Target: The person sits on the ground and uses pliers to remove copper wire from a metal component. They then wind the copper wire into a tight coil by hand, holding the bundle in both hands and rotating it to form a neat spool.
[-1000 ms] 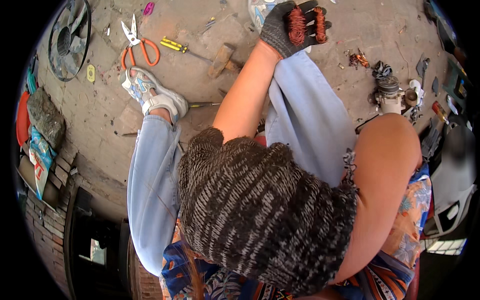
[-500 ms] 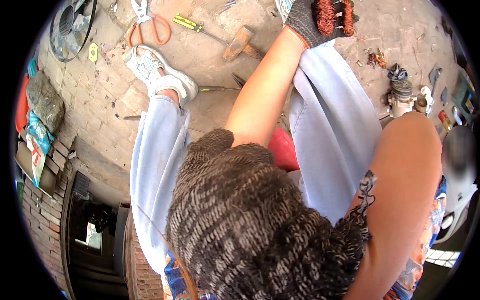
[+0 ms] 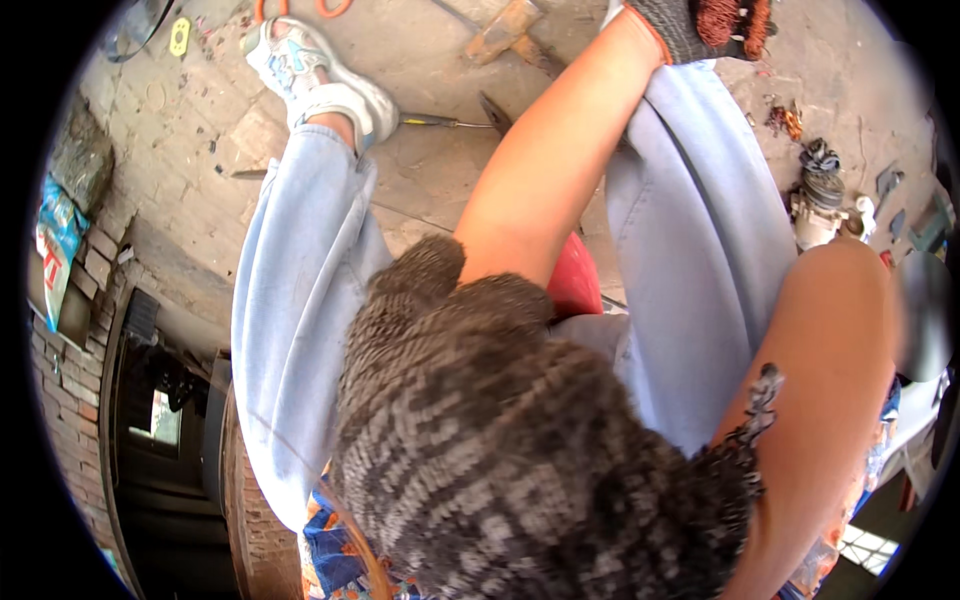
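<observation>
My left hand (image 3: 682, 32), in a dark grey knit glove with an orange cuff, is at the top edge, right of centre. Reddish copper wire coils (image 3: 716, 22) are in its grip, as two bundles side by side; the frame cuts off part of the hand and coils. My left forearm (image 3: 550, 170) reaches up across the space between my legs. On the right, my bent right arm (image 3: 820, 380) shows, but its hand is out of sight. A hammer (image 3: 505, 32) and a screwdriver (image 3: 430, 120) lie on the ground left of the left forearm.
Scraps of copper wire (image 3: 787, 120) and a metal motor-like part (image 3: 820, 205) sit on the ground at the right. Beside my left shoe (image 3: 310, 75) is a yellow plate (image 3: 180, 36). A rock (image 3: 85, 150) stands at the far left; a red object (image 3: 575, 280) shows between my legs.
The view has shifted, so the hammer and shears sit higher, the shears nearly out of frame. My left hand, with the copper coils, appears farther up and right.
</observation>
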`<state>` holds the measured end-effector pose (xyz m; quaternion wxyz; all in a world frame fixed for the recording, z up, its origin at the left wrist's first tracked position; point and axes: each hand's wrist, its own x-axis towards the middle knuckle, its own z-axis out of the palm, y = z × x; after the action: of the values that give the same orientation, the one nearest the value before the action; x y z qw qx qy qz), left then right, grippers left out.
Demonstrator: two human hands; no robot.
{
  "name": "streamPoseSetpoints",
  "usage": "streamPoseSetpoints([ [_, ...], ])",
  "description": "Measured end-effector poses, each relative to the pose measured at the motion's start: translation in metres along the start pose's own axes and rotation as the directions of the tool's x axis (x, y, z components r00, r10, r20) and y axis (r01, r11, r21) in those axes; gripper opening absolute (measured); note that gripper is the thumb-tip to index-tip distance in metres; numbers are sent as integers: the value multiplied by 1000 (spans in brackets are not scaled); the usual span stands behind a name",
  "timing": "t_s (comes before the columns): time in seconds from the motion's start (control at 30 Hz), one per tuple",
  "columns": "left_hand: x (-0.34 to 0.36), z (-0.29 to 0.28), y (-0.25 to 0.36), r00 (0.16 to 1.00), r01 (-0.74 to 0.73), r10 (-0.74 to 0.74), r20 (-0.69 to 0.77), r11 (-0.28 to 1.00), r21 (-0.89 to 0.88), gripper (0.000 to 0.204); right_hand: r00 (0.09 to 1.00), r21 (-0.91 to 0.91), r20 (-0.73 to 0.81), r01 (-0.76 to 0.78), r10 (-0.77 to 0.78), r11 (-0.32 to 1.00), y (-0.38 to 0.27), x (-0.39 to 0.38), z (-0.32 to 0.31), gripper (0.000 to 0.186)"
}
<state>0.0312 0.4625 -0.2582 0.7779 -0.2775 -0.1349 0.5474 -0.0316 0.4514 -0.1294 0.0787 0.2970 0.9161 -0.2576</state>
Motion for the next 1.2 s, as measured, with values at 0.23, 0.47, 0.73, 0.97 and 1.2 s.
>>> streamPoseSetpoints([
  [0.23,-18,23,-2,985,-91,121,-126,971,222,53,996,-34,30,81,-80,996,-1,11,-17,26],
  [0.47,-21,27,-10,970,-130,175,-169,959,251,68,988,65,48,145,-148,987,-8,-43,-88,25],
  [0.73,-17,26,-10,976,-154,187,-110,955,253,80,705,535,-290,-440,647,721,95,-187,-27,16],
  [0.97,-15,24,-6,976,-142,184,-115,941,306,81,563,-141,-476,-807,676,573,194,-281,62,83],
  [1.2,-15,30,-11,978,-133,176,-116,942,309,84,591,-15,-388,-771,707,637,269,-253,58,81],
])
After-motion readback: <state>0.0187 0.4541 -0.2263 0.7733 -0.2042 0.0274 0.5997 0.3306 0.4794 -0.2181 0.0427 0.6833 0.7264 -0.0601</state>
